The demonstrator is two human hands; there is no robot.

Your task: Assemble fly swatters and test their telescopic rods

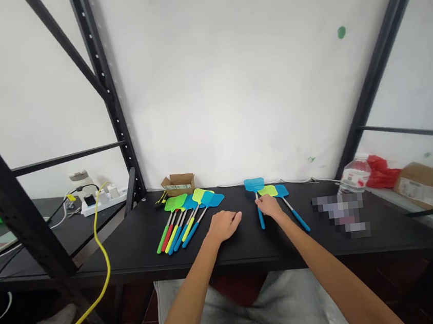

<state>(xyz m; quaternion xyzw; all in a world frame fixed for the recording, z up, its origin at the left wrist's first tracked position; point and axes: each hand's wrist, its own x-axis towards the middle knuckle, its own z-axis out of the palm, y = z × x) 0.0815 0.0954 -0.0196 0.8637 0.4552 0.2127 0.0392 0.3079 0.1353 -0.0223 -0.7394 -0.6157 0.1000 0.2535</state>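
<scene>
My right hand is closed around the shaft of a blue fly swatter, its blue handle pointing toward me. Just right of that hand lie a yellow-green fly swatter, its handle hidden, and another blue fly swatter. My left hand rests on the black tabletop, loosely open and holding nothing, with its fingers partly hidden. To its left several fly swatters with green, red, yellow and blue handles are fanned side by side, their heads overlapping. The nearest one has a blue head.
A small open cardboard box stands by the wall. On the right are a clear plastic bottle, a red bag and a brown package. A power strip and yellow cable lie left, among black metal posts.
</scene>
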